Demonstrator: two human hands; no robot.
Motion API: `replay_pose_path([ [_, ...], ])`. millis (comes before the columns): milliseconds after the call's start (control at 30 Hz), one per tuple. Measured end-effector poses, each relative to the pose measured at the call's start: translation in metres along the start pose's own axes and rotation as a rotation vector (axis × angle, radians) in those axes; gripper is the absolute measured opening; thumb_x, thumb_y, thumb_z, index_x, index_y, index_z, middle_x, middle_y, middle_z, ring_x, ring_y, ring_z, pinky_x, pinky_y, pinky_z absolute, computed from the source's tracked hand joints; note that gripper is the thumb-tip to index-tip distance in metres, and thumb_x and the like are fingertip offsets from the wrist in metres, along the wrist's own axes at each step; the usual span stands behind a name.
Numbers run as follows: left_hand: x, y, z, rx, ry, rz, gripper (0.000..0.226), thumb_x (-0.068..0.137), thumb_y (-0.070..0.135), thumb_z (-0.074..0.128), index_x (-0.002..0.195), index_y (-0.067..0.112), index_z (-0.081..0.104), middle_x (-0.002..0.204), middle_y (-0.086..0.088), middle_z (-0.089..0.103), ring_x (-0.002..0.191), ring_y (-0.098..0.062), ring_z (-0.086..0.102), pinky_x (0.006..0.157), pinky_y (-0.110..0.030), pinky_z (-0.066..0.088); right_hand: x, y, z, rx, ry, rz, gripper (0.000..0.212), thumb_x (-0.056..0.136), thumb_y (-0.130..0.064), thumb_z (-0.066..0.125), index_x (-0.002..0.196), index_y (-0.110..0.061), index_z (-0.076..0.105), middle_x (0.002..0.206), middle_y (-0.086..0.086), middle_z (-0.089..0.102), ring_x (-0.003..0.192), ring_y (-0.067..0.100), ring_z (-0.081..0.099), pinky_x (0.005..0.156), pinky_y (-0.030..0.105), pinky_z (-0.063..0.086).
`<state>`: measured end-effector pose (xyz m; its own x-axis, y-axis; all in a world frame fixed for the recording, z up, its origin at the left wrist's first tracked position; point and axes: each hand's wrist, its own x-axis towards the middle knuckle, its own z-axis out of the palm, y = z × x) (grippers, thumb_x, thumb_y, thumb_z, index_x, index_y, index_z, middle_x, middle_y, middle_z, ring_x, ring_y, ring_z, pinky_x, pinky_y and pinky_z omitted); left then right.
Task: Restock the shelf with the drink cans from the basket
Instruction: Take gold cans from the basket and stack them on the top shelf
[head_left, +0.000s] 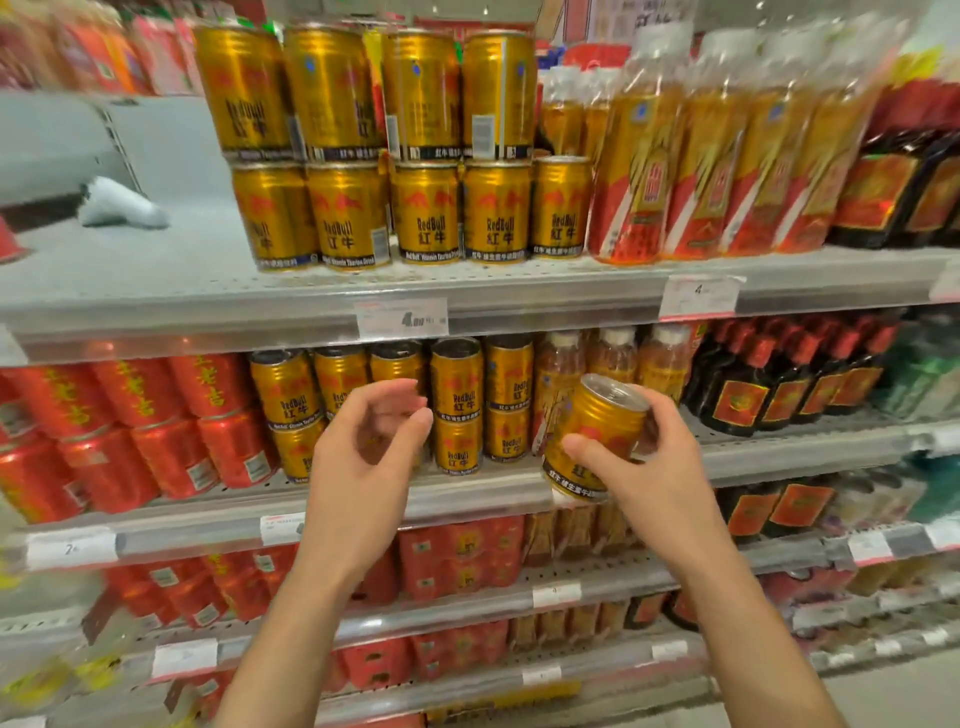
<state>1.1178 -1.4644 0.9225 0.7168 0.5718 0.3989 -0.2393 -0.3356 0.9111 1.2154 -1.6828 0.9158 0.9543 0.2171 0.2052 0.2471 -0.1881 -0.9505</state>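
Note:
My right hand (657, 470) grips a gold drink can (597, 431), tilted with its top toward the upper right, in front of the middle shelf's edge (467, 499). My left hand (371, 447) hovers with curled, parted fingers and nothing in it, in front of the gold cans stacked two high on the middle shelf (457, 405). More gold cans (426, 208) stand two high on the upper shelf (311, 296), with bare shelf to their left. The basket is out of view.
Red cans (130, 441) fill the middle shelf's left side. Plastic bottles in gold-and-red wrap (717, 171) and dark bottles (883, 192) stand on the right. A white crumpled object (122, 205) lies on the upper shelf's bare left part. Lower shelves hold red packs.

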Motion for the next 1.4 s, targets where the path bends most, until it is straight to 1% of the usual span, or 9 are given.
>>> replay_pose_path([
  [200, 0.036, 0.050, -0.004, 0.033, 0.011, 0.142, 0.020, 0.094, 0.023, 0.071, 0.111, 0.032, 0.069, 0.102, 0.011, 0.075, 0.097, -0.004, 0.069, 0.082, -0.018, 0.053, 0.025, -0.054, -0.005, 0.000, 0.010, -0.132, 0.066, 0.073, -0.044, 0.087, 0.129, -0.041, 0.054, 0.112, -0.017, 0.068, 0.098, -0.002, 0.066, 0.089, 0.031, 0.056],
  [400, 0.083, 0.104, 0.000, 0.212, 0.016, 0.343, 0.024, 0.095, 0.029, 0.068, 0.119, 0.030, 0.065, 0.108, 0.015, 0.070, 0.100, 0.000, 0.065, 0.077, -0.013, 0.051, 0.058, -0.109, -0.023, -0.041, -0.013, -0.264, 0.064, 0.078, -0.041, 0.085, 0.130, -0.042, 0.048, 0.114, -0.021, 0.062, 0.098, -0.005, 0.062, 0.076, 0.017, 0.049],
  [600, 0.150, 0.160, 0.013, 0.617, -0.035, 0.637, 0.036, 0.096, 0.032, 0.065, 0.130, 0.025, 0.059, 0.123, 0.008, 0.062, 0.111, -0.009, 0.059, 0.098, -0.035, 0.054, 0.104, -0.169, -0.044, -0.170, -0.019, -0.456, 0.074, 0.078, -0.040, 0.086, 0.136, -0.040, 0.041, 0.114, -0.026, 0.054, 0.100, -0.006, 0.058, 0.073, 0.012, 0.045],
  [700, 0.174, 0.180, 0.023, 0.783, -0.070, 0.709, 0.041, 0.095, 0.031, 0.065, 0.134, 0.022, 0.058, 0.132, 0.001, 0.057, 0.124, -0.013, 0.050, 0.106, -0.032, 0.043, 0.126, -0.193, -0.050, -0.274, -0.053, -0.523, 0.079, 0.078, -0.041, 0.086, 0.143, -0.033, 0.042, 0.118, -0.014, 0.056, 0.102, 0.002, 0.060, 0.084, 0.024, 0.053],
  [767, 0.187, 0.188, 0.031, 0.872, -0.076, 0.748, 0.044, 0.093, 0.032, 0.065, 0.135, 0.022, 0.057, 0.136, -0.001, 0.055, 0.130, -0.018, 0.045, 0.111, -0.039, 0.040, 0.139, -0.206, -0.053, -0.364, -0.086, -0.557, 0.081, 0.077, -0.041, 0.086, 0.144, -0.030, 0.041, 0.122, -0.010, 0.057, 0.105, 0.010, 0.061, 0.090, 0.031, 0.055],
  [967, 0.217, 0.200, 0.050, 0.999, -0.175, 0.682, 0.060, 0.091, 0.043, 0.063, 0.147, 0.028, 0.047, 0.152, 0.001, 0.047, 0.142, -0.021, 0.037, 0.118, -0.048, 0.032, 0.178, -0.237, -0.059, -0.613, -0.097, -0.702, 0.085, 0.070, -0.051, 0.087, 0.140, -0.024, 0.046, 0.131, -0.006, 0.056, 0.114, 0.014, 0.058, 0.094, 0.036, 0.055],
  [1067, 0.226, 0.199, 0.055, 1.027, -0.210, 0.645, 0.061, 0.090, 0.049, 0.064, 0.146, 0.030, 0.049, 0.150, 0.001, 0.051, 0.141, -0.022, 0.040, 0.117, -0.052, 0.033, 0.193, -0.248, -0.059, -0.719, -0.129, -0.749, 0.081, 0.069, -0.056, 0.085, 0.135, -0.024, 0.051, 0.125, -0.007, 0.058, 0.111, 0.014, 0.058, 0.092, 0.032, 0.053],
  [1267, 0.230, 0.190, 0.058, 1.011, -0.228, 0.621, 0.062, 0.088, 0.042, 0.070, 0.145, 0.026, 0.051, 0.146, 0.001, 0.056, 0.137, -0.021, 0.044, 0.115, -0.050, 0.037, 0.218, -0.257, -0.056, -0.893, -0.183, -0.767, 0.077, 0.068, -0.065, 0.080, 0.131, -0.025, 0.058, 0.120, -0.004, 0.063, 0.113, 0.020, 0.056, 0.103, 0.048, 0.047],
  [1400, 0.231, 0.188, 0.057, 0.998, -0.216, 0.623, 0.063, 0.088, 0.043, 0.072, 0.145, 0.025, 0.051, 0.144, 0.001, 0.057, 0.135, -0.020, 0.046, 0.113, -0.050, 0.039, 0.230, -0.256, -0.052, -0.969, -0.180, -0.785, 0.072, 0.076, -0.064, 0.076, 0.133, -0.023, 0.061, 0.122, -0.003, 0.065, 0.119, 0.020, 0.054, 0.110, 0.049, 0.038],
])
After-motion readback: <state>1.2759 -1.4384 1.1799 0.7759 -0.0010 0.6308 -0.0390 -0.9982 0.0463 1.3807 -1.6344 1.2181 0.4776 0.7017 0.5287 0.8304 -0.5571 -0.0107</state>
